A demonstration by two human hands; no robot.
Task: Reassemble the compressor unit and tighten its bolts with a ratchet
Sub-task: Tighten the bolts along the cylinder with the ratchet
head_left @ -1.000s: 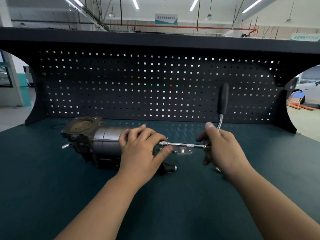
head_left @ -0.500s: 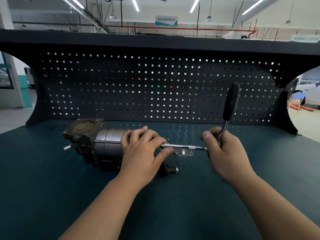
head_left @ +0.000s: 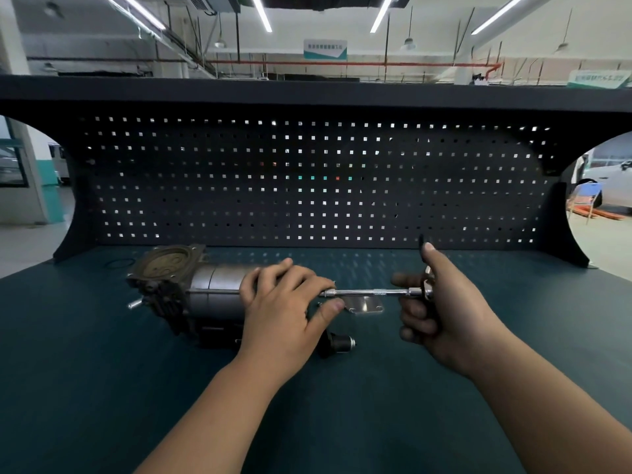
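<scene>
Silver ratchet (head_left: 369, 292), flat over the bench (head_left: 102, 371)! Why do you hold it sideways like that? (first voice)

I think your bolt goes into the end of the compressor (head_left: 205, 292), so your long bar has to point straight at it. Its tip sits right by your left thumb. (second voice)

And your left hand (head_left: 284, 302)? (first voice)

Your fingers bend over the round body, a little apart, and hold it down. The compressor lies on its side on the bench, left of the middle. It is round, so I guess it would roll when you turn. (second voice)

Your right hand (head_left: 444, 309)? (first voice)

Your fingers wrap tight round the ratchet, thumb up. The black grip pokes out just behind your thumb. That little shiny plate (head_left: 364, 306) lies on the bench under the bar. It looks loose to me. (second voice)
</scene>
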